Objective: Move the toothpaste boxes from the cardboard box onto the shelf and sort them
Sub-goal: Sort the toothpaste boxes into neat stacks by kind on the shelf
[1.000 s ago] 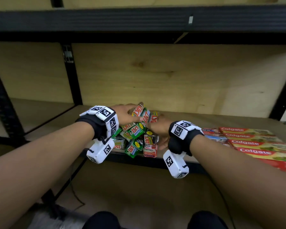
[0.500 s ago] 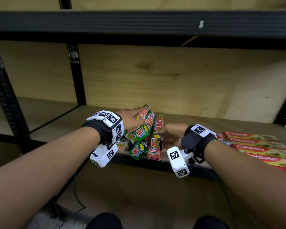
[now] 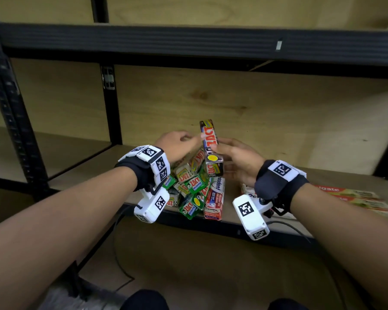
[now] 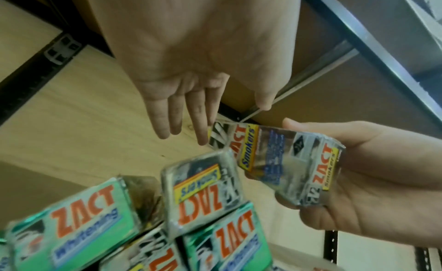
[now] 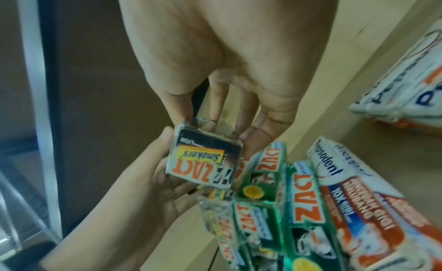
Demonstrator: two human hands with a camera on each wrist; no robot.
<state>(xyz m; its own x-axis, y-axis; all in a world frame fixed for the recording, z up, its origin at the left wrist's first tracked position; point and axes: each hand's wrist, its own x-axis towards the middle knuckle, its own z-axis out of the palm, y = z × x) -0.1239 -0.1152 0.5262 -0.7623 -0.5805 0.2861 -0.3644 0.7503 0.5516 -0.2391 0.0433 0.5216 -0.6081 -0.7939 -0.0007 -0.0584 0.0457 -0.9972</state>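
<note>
- Half a second back, had both hands down in the heap of toothpaste boxes [image 3: 192,186]. Now has one ZACT Smokers box [image 3: 211,148] up out of it, stood nearly on end just above the heap's 12 o'clock side.
- Grips that box with the right hand [image 3: 238,159]: thumb along one long edge, fingers curled beneath, box lying in the palm, plainest from the left wrist.
- Holds the left hand [image 3: 177,143] flat and loose, fingertips [image 4: 201,137] just touching the box's far end and thumb apart, gripping nothing.
- Reads as one box singled out for sorting. Leaves the heap jumbled, with green ZACT Whitening mixed among Smokers and a Pepsodent box [image 3: 215,198] at its 4 o'clock, so most sorting is judged yet to do. Shows no cardboard box in any view.
- Edges: has the heap right up at the shelf [image 3: 231,204] front lip, where a green box and the Pepsodent box at 6 o'clock seem to poke over it. Might tip those off with a careless nudge.
- Room: finds a bare strip at the heap's 9 o'clock, up to the black upright [image 3: 110,104]. Meets the plywood back close behind at 12 o'clock. Meets white boxes [image 5: 402,76] at 3 o'clock, then the laid-out Colgate row [image 3: 349,195], with a bare gap between heap and wrist. Has the overhead beam [image 3: 188,41] well above.
</note>
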